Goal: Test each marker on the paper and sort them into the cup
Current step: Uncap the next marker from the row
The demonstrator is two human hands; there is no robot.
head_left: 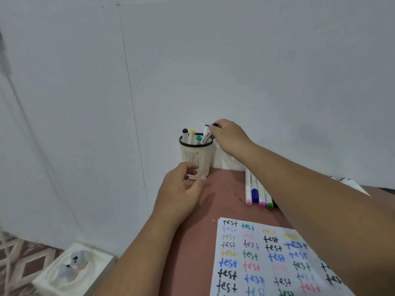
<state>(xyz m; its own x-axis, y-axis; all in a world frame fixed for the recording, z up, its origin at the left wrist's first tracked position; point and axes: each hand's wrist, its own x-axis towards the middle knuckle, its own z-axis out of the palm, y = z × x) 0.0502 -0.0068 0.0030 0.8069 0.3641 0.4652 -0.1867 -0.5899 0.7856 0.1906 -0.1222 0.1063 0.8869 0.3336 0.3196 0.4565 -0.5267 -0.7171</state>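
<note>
At the back of the table, my right hand [227, 135] pinches a purple-capped marker [206, 134], tip-down and half inside the cup [196, 155], beside three markers already sorted. My left hand [180, 190] curls loosely at the cup's base, apparently steadying it. Step: dropping a tested marker. Next, I judge, release, then reach for the untested markers [257, 194] beside the paper [269, 259].

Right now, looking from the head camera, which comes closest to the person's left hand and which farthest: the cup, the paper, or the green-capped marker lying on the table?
From the left hand:
1. The cup, at the table's far left corner; the fingers curl right at its base.
2. The green-capped marker, lying to the right among the loose markers.
3. The paper, toward the near right; close to the marker's distance, so that ranking is loose.
</note>
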